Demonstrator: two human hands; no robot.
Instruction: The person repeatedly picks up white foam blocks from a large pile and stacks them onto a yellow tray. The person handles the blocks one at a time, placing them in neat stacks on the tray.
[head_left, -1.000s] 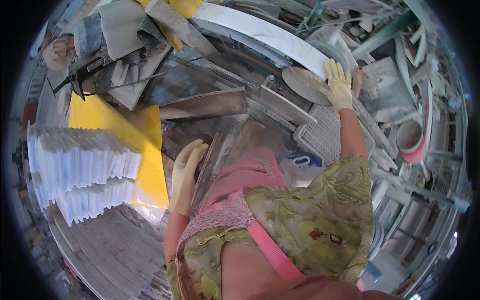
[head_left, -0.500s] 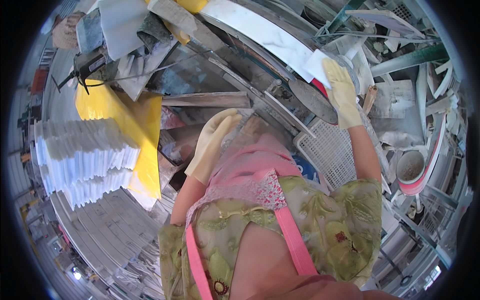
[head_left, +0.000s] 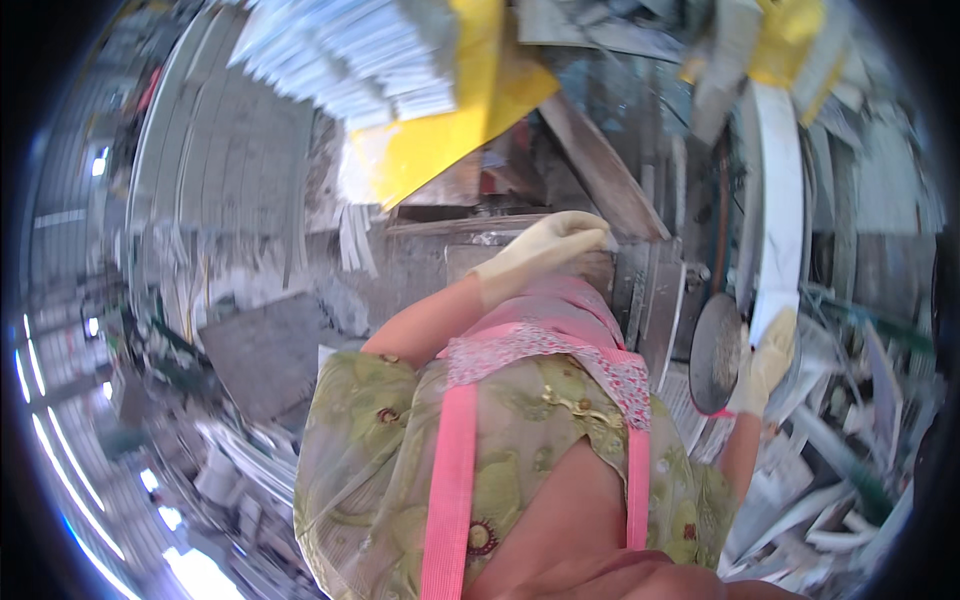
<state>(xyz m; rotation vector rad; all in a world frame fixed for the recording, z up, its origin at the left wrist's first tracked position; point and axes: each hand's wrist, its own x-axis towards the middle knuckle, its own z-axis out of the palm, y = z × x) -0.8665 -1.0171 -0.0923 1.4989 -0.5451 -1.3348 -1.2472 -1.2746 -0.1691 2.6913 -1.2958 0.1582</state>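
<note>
My left hand [head_left: 548, 252], in a cream rubber glove, hangs in front of the pink apron [head_left: 560, 315]. Its fingers are bent and held together, and nothing shows in them. Over to the right, my gloved right hand [head_left: 768, 368] closes on a small white stone tile [head_left: 776, 305], partly hidden by the fingers and blurred. That tile meets the near end of a long white marble-patterned strip [head_left: 775, 200]; whether they are apart I cannot tell. Just left of this hand stands a grey round disc [head_left: 716, 352].
A stack of thin white slabs [head_left: 350, 55] lies far left beside a yellow sheet [head_left: 440, 150]. A wooden plank [head_left: 605, 165] slants behind my left hand. A dark flat board [head_left: 265, 355] lies at left. Broken offcuts [head_left: 830, 480] crowd the right side.
The whole view has swung, so the slab stack now sits farther up and the strip runs along the right. My left hand's fingers are more bent. My right hand remains at the strip's end.
</note>
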